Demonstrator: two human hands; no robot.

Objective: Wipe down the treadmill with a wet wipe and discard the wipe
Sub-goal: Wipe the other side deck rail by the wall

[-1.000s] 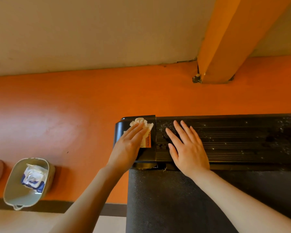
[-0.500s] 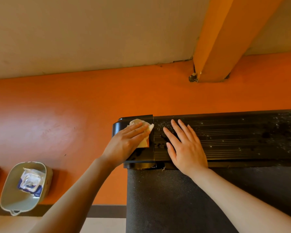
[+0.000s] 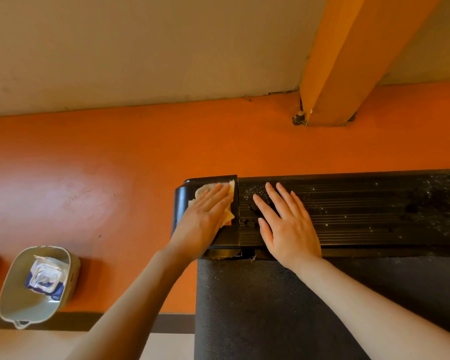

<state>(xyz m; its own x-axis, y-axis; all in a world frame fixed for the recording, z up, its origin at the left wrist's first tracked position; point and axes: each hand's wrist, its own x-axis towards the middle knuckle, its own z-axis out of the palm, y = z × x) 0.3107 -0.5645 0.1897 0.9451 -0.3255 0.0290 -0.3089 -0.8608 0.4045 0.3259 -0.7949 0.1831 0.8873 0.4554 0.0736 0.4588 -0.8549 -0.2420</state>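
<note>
A flat, open left hand [image 3: 205, 216] presses a wet wipe [image 3: 205, 189] onto the treadmill's [image 3: 374, 211] corner cap at frame centre, the open right hand [image 3: 286, 224] resting beside it; the speckled ribbed rail rightward looks unwiped, discarding pending.

Setting: exercise room, likely a gym or home workout corner. Evidence: black treadmill [image 3: 348, 211] with textured running belt [image 3: 270, 307] and ribbed end cover; glossy orange floor [image 3: 115, 165] meeting a plain beige wall [image 3: 140, 48]; orange-painted post [image 3: 348, 61] bolted at its base; grey bin [image 3: 18, 294] containing a wipes pack [image 3: 46, 278].
</note>
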